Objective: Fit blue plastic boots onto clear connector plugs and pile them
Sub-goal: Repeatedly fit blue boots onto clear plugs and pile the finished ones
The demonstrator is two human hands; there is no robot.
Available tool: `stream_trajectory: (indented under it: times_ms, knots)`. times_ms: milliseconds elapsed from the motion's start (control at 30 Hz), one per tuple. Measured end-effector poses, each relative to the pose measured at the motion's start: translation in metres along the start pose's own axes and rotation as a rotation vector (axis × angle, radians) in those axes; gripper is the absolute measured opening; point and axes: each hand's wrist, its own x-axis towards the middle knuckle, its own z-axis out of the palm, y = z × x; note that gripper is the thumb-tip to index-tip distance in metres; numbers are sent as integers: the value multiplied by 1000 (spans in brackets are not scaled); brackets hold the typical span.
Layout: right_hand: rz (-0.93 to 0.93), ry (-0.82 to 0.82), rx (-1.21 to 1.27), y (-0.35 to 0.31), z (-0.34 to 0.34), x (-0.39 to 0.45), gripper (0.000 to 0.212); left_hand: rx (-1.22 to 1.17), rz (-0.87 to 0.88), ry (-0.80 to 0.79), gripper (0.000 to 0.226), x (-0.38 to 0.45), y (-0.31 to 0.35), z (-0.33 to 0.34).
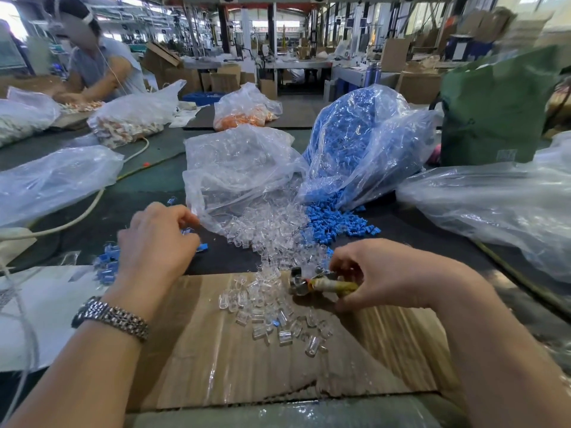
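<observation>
Right hand (383, 274) curls around a yellow-handled tool (321, 284); left hand (157, 239) hovers palm-down, grasp unclear
</observation>
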Motion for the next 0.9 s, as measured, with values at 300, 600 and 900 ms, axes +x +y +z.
stream_trajectory:
  times_ms: [300,600,900]
  knots:
    - [38,83,162,8,0,2,38,-145,340,-294,6,-18,28,39]
    - [216,456,92,42,4,23,16,-137,294,-284,9,-18,33,47]
    - [203,364,-56,29,19,44,17,-528,95,-362,12,-13,31,38]
